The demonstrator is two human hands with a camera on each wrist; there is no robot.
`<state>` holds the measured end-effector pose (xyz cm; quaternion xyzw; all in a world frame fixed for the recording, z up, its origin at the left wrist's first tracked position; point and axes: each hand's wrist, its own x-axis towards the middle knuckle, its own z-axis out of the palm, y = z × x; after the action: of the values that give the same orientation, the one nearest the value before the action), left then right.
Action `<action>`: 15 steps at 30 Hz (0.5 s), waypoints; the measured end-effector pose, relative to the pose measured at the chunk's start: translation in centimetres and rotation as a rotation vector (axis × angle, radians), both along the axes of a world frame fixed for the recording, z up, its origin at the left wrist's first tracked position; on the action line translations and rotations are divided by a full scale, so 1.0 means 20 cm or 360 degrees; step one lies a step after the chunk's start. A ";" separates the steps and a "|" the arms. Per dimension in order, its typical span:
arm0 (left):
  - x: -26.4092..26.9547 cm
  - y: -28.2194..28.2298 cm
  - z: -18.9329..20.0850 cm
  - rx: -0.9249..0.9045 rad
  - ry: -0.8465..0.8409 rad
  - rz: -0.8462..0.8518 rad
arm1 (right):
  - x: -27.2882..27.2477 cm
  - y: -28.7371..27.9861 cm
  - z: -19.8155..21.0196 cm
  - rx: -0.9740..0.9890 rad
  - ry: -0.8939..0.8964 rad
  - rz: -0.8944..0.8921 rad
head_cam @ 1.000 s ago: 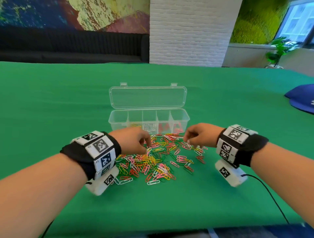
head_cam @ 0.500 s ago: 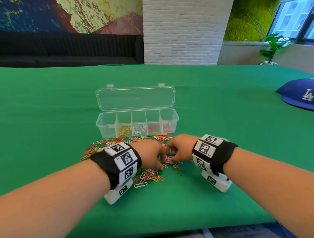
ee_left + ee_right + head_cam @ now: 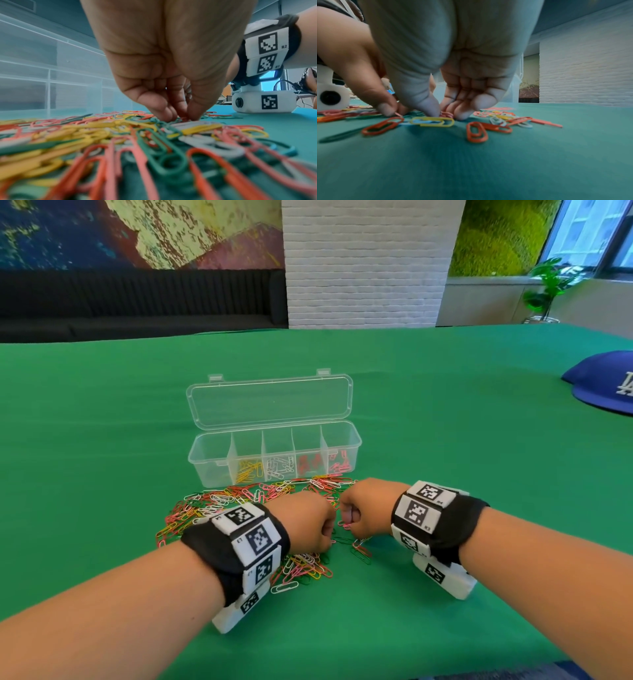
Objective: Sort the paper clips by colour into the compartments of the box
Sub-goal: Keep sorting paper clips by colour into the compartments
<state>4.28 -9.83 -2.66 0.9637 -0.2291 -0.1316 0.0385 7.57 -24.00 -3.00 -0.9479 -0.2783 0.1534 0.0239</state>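
- An office lounge, by the look of it.
- Painted mural [image 3: 137, 231] above a long dark sofa [image 3: 137, 302].
- White brick pillar [image 3: 366, 261], moss wall [image 3: 496, 234], potted plant [image 3: 544, 289] by the window [image 3: 589, 227].

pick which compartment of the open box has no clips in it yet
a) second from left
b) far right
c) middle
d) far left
d: in the head view the far left compartment of the box looks bare, while the next ones along hold yellow clips, white clips, red clips and pink clips.
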 end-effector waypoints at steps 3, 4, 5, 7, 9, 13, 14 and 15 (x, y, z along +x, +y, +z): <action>0.00 0.01 0.01 -0.0050 0.0000 0.0030 | -0.01 0.01 0.00 -0.0073 -0.0070 0.0034; 0.00 0.02 0.01 -0.0095 0.0014 0.0075 | -0.01 0.02 0.00 -0.0092 -0.0095 0.0051; 0.01 0.04 0.02 -0.0146 0.0026 0.0136 | -0.02 0.02 0.00 -0.0105 -0.0115 0.0059; 0.03 0.07 0.04 -0.0246 0.0032 0.0263 | -0.01 0.02 0.00 -0.0096 -0.0136 0.0054; 0.04 0.11 0.06 -0.0361 0.0079 0.0383 | -0.01 0.01 0.00 -0.0039 -0.0140 0.0025; 0.06 0.14 0.07 -0.0726 0.0320 0.0635 | 0.00 -0.01 -0.01 0.0095 -0.0147 -0.0034; 0.07 0.14 0.07 -0.0801 0.0396 0.0718 | 0.01 -0.02 0.00 0.0125 -0.0157 -0.0055; 0.07 0.13 0.07 -0.0850 0.0462 0.0790 | 0.01 -0.03 0.02 0.0168 -0.0159 -0.0090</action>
<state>5.76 -7.18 -1.23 0.9173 -0.0073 -0.1889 0.3506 7.72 -24.62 -2.65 -0.9592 -0.2600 0.0903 0.0643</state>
